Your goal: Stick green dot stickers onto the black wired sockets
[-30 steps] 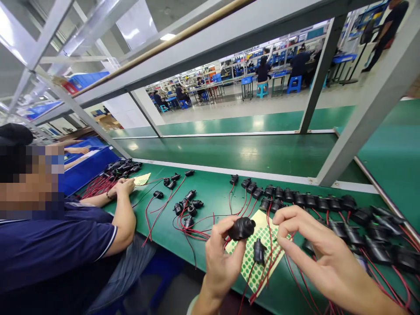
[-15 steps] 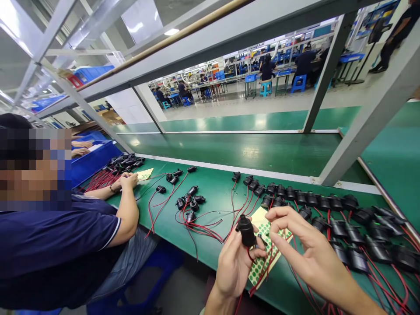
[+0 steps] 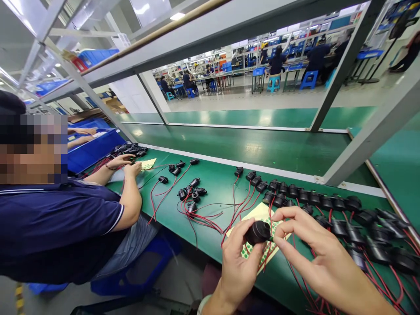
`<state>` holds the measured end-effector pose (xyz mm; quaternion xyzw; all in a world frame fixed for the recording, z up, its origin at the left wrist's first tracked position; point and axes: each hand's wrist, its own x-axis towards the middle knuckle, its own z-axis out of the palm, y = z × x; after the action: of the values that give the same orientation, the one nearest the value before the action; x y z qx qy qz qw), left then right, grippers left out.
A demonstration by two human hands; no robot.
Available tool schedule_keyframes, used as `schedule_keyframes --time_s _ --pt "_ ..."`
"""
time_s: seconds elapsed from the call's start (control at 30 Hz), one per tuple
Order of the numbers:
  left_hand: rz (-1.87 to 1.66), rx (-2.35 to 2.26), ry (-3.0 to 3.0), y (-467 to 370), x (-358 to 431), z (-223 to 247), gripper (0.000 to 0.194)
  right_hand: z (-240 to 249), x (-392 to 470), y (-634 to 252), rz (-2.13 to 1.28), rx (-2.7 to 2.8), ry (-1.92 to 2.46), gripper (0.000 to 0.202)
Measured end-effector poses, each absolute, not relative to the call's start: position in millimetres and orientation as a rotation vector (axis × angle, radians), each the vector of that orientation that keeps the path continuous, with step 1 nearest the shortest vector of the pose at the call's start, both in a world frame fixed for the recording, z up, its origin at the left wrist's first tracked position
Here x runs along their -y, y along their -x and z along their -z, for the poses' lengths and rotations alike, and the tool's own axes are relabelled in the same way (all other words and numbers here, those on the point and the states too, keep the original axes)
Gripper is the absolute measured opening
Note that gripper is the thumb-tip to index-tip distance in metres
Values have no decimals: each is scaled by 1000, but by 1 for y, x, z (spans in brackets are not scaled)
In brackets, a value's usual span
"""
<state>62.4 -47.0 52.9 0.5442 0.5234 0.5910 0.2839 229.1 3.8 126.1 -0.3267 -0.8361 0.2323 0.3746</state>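
Observation:
My left hand (image 3: 241, 258) holds a black cylindrical part (image 3: 258, 232) between thumb and fingers, its stepped end turned toward me. Close to the part's right side is my right hand (image 3: 315, 258), its thumb and index fingertips nearly together at a small green spot beside the part; whether they grip anything is too small to tell. Beneath both hands lies a pale yellow sheet (image 3: 262, 211) with green round stickers. Many black parts (image 3: 339, 227) with red wires stand and lie in rows to the right. A looser group (image 3: 193, 192) rests left of the sheet.
At the left a person in a dark blue shirt (image 3: 59, 223) works at the same green table (image 3: 170, 210), near another yellow sheet and a black pile. Blue bins (image 3: 95, 151) stand beyond. A metal frame post (image 3: 361, 135) slants down at the right.
My left hand has tilted the black part from upright to end-on. My right hand's fingertips have closed in beside it. The person's hands at the left have moved apart somewhat; the view has shifted slightly.

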Motion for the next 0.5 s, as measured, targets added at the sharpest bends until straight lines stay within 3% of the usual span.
schedule_keyframes --time_s 0.5 --pt "-1652 -1414 -1604 -65 54 -63 44 -129 6 -221 -336 2180 801 12"
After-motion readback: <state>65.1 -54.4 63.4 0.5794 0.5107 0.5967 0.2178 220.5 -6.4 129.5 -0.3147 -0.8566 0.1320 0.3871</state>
